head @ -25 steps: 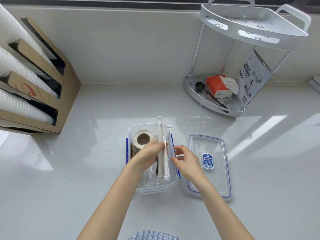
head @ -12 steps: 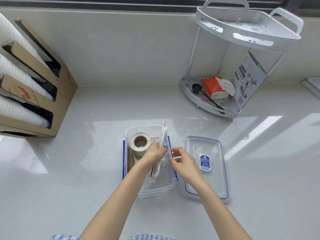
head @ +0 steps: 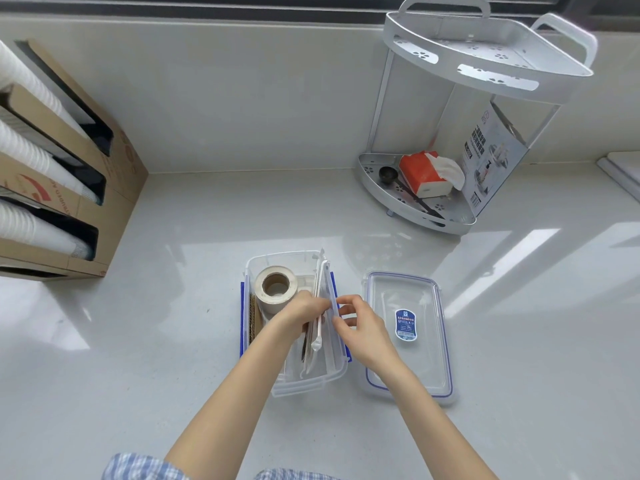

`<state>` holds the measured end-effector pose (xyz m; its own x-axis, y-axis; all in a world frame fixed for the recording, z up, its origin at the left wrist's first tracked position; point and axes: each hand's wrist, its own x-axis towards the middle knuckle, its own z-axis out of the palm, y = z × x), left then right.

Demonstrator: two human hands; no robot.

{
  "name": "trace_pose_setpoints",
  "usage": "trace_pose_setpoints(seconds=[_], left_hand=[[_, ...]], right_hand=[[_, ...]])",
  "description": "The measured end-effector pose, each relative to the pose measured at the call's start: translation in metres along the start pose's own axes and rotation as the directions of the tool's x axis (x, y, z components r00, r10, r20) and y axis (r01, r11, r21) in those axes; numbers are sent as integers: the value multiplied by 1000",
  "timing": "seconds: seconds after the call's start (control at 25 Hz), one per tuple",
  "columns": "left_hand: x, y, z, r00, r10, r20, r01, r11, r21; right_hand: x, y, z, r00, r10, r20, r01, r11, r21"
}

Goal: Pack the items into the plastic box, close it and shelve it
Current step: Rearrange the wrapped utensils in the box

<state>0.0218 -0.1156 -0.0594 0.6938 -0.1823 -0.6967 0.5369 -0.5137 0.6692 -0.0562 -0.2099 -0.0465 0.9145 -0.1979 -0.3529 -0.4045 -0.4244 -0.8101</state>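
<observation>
I see my left hand point(head: 299, 311) clamped on wrapped straws point(head: 317, 327) inside the plastic box point(head: 304, 384) (tape roll point(head: 276, 287) alongside). My right hand point(head: 360, 327), fingers loosely curled, touches the box's right rim; its lid point(head: 408, 336) lies on the counter point(head: 173, 341) just beside.

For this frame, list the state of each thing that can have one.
plastic box: open, partly packed
lid: off, flat beside the box
tape roll: inside the box
wrapped straws: in the box, held
left hand: gripping the straws
right hand: at the box rim

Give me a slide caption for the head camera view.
Both hands settle wrapped straws into the open plastic box beside a tape roll; lid waits alongside.
</observation>
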Motion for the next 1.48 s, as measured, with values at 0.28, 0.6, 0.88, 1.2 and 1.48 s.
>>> trace_pose_setpoints(seconds=[0.28, 0.6, 0.88, 1.2, 1.48], left_hand=[[-10, 6, -3, 999, 26, 30, -28, 998, 51], [-51, 3, -38, 941, 320, 113, -245, 871, -426], [-65, -17, -24, 863, 502, -54, -501, 865, 18], [-81, -24, -24, 848, 526, 70, -459, 794, -399], [-83, -34, -22, 910, 415, 17, -340, 768, -542]], right_hand=[[0, 0, 1, 1000, -6, 24, 6, 1000, -24], [-3, -29, 2, 992, -83, -93, 102, 970, 220], [-7, -57, 18, 986, -90, 139, 22, 902, 431], [-7, -61, 21, 993, -38, 113, -66, 614, 787], [-4, -61, 16, 996, -38, 78, -53, 441, 896]])
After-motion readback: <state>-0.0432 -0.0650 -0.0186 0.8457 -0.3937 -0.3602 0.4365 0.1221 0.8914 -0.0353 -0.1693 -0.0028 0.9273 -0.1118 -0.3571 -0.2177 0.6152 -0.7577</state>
